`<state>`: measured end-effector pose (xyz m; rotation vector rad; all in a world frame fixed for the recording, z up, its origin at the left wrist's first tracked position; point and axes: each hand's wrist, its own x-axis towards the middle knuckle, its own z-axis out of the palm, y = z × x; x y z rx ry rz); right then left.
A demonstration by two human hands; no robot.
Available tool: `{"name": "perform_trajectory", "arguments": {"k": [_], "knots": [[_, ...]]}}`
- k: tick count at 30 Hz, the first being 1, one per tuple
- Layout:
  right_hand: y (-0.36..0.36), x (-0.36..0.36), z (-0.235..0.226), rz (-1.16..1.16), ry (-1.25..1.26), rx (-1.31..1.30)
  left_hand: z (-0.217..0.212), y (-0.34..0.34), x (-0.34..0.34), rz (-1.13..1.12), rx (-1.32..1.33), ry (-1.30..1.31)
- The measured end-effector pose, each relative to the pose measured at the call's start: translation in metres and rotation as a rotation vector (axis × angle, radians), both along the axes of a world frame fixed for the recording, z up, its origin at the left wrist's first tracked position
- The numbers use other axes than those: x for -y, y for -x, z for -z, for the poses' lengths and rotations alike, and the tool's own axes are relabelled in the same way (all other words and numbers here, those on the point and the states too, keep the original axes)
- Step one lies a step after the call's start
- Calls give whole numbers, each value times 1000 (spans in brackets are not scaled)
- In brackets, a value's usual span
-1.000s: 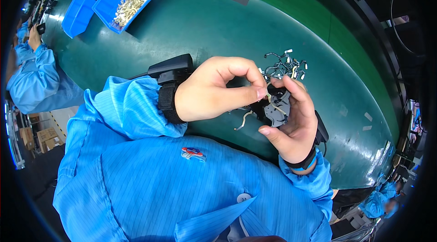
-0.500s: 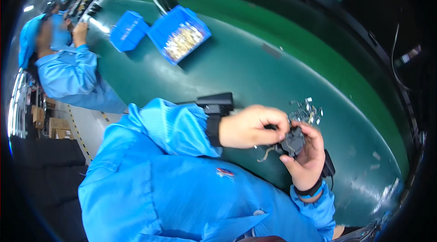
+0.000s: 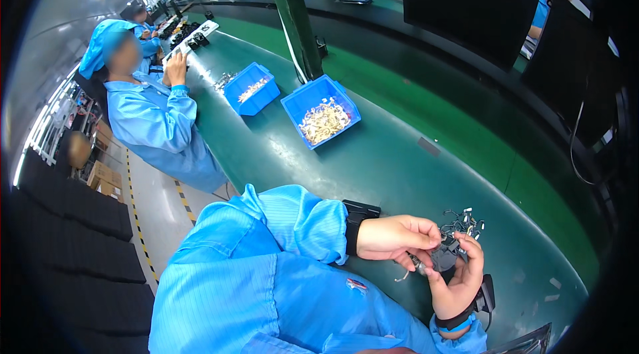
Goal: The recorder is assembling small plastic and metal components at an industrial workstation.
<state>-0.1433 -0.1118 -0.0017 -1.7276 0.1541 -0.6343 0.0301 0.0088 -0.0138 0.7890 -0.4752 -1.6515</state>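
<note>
My right hand is curled around a dark grey, rounded part, holding it between thumb and fingers just above the green table. At its left side, my left hand has thumb and forefinger pressed together against the part's upper edge. What that pinch holds is too small to make out. A thin pale cable dangles below the left fingers. Just beyond both hands lies a loose heap of small wired pieces with white ends.
Two blue bins stand farther left: the nearer bin with many small yellowish pieces, the other bin with fewer. A green post rises behind them. A co-worker in blue sits at the left. Dark screens hang at the far right.
The whole view has swung, so the hands and bins sit lower and farther right in the picture. Both hands stay at the dark part, which has turned slightly between them.
</note>
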Motion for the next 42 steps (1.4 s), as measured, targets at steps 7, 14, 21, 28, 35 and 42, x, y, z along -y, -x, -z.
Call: {"name": "perform_trajectory", "arguments": {"k": [7,14,21,28,35,42], "knots": [[2,0,2,6,9,15,1,0,1,55,-132,-34],[4,1,4,20,59,2,0,0,0,-22,-85,-38],[3,1,5,29,5,0,2,-2,-1,-43,-79,-41],[2,4,2,24,123,-18,5,-2,-2,-78,60,-19],[1,1,1,130,50,2,6,2,0,-183,99,132],[0,-1,0,51,-54,-32,11,4,3,-186,230,323]]}}
